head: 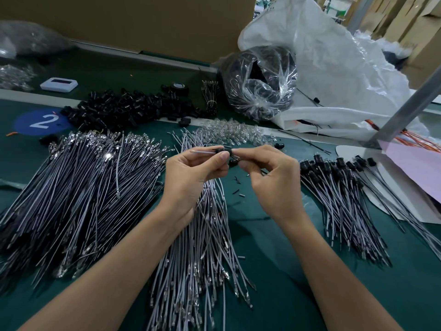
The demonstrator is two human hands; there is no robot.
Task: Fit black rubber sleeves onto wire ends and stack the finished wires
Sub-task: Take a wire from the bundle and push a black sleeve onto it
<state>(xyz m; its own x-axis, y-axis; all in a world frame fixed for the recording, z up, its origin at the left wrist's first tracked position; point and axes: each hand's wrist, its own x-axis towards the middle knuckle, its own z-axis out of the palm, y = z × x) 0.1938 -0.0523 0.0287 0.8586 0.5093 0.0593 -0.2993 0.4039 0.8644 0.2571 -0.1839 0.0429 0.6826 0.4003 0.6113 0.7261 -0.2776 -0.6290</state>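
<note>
Above the desk's (274, 259) middle, the left hand (191, 173) is pinching a grey wire (202, 152) near its tip while the right hand (269, 177) is pinching the black rubber sleeve (223, 151), apparently aligning them for pushing together. Finished wires (346, 187) are lying stacked toward the desk's right edge.

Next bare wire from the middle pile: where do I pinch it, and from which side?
Probably a top strand's grey insulation mid-length, from above: the middle pile lies flat, fanned toward you, and the metal terminals at its near ends look small and crowded.
</note>
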